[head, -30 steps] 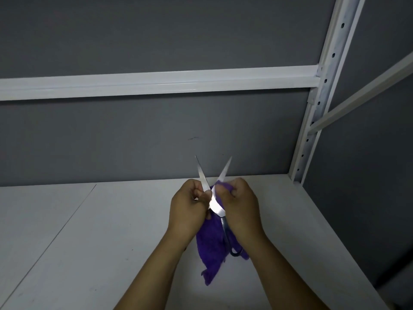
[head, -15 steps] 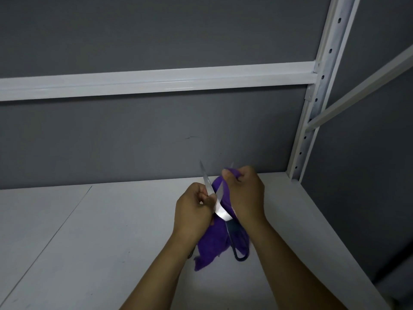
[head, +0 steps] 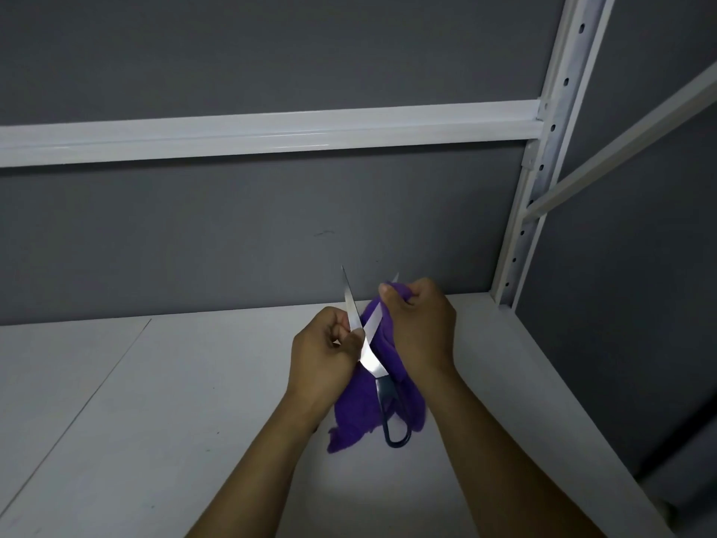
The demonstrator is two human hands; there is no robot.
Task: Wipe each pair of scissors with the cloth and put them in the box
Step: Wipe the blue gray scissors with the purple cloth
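So the pair of steel scissors with dark blue plastic handles (head: 370, 357) is held up over the white shelf board (head: 163, 421), blades spread in a V and pointing up and away toward the grey back wall (head: 232, 234). Long axis runs roughly from the handle loops near the person up to the tips, leaning a bit to the left. The left blade is bare and shiny, catching the light near the pivot; the tip of the right blade just pokes out above the fuzzy purple cloth (head: 372, 413).

Left hand (head: 326, 351) is closed, fingers pinching the left blade partway up. Right hand (head: 421, 324) is closed in a fist around the cloth, which is bunched over the upper part of the right blade. The rest of the cloth hangs down behind the scissors, and one handle loop dangles in front of it, below both hands.

White metal shelf post with holes (head: 543, 157) stands at the right back corner, with a white crossbar (head: 271, 130) running across the wall.
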